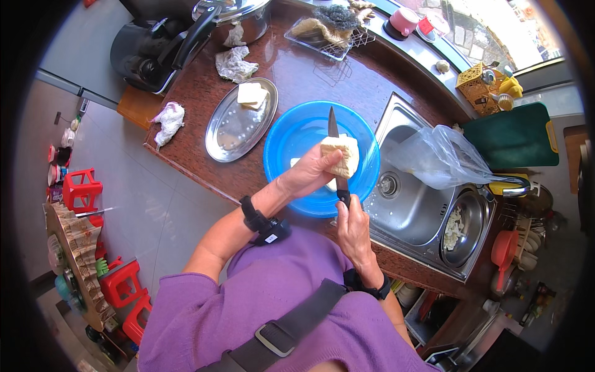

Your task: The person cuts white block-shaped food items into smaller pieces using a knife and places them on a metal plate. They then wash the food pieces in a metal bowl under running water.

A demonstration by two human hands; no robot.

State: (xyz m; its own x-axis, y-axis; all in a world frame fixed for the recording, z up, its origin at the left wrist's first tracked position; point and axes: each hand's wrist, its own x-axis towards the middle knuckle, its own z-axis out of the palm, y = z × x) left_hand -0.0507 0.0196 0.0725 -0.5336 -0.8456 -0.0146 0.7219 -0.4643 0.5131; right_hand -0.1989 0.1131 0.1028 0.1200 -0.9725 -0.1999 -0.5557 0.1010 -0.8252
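My left hand [307, 172] holds a pale block that looks like tofu [347, 163] above a blue plastic basin [275, 186] of water, thumb on its top. My right hand [354, 230] grips the black handle of a kitchen knife [332, 123]. The blade's tip shows beyond the block's far side and its base shows on the near side; whether it cuts through or passes beneath is hidden. More pale pieces lie in the basin, partly covered by my left hand. Left of the basin, an oval metal tray [228, 139] carries white slabs [250, 95].
To the right is a steel sink [413, 221] with a clear plastic bag [437, 156] over it and a metal bowl [483, 223] of pale scraps. A pressure cooker [232, 25], crumpled plastic bags [236, 64] and a wire rack [355, 39] stand farther back. Red stools [82, 190] are at left.
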